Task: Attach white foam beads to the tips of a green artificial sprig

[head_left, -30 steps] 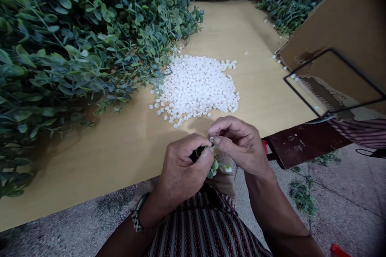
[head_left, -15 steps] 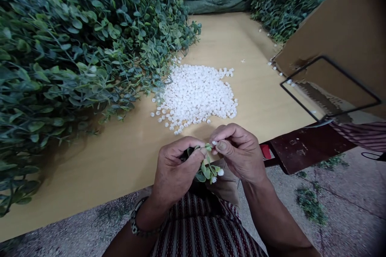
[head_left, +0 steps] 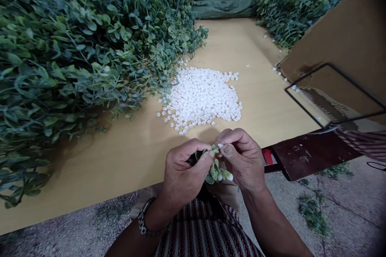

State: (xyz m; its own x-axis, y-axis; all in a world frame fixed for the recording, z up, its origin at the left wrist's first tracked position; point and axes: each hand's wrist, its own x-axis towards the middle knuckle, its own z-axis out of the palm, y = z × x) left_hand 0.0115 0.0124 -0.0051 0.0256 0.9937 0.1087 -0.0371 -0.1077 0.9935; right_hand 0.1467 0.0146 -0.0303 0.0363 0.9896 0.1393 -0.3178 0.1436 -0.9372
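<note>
My left hand (head_left: 183, 170) is closed around a small green plastic sprig (head_left: 214, 170) at the near edge of the table. My right hand (head_left: 241, 156) pinches a tiny white bud (head_left: 220, 145) between thumb and forefinger, right at the sprig's tip. A couple of white buds sit on the sprig's lower leaves. Just beyond my hands lies a pile of white buds (head_left: 203, 98) on the yellow tabletop (head_left: 126, 148).
A big heap of green artificial foliage (head_left: 75, 56) covers the table's left side. More foliage (head_left: 289, 4) lies at the back right. A cardboard box with a black wire frame (head_left: 334, 92) stands on the right. A dark brown board (head_left: 307, 152) juts out beside my right hand.
Both hands stayed together at the table's edge. The sprig has turned slightly, so more of its leaves and white buds show below my fingers.
</note>
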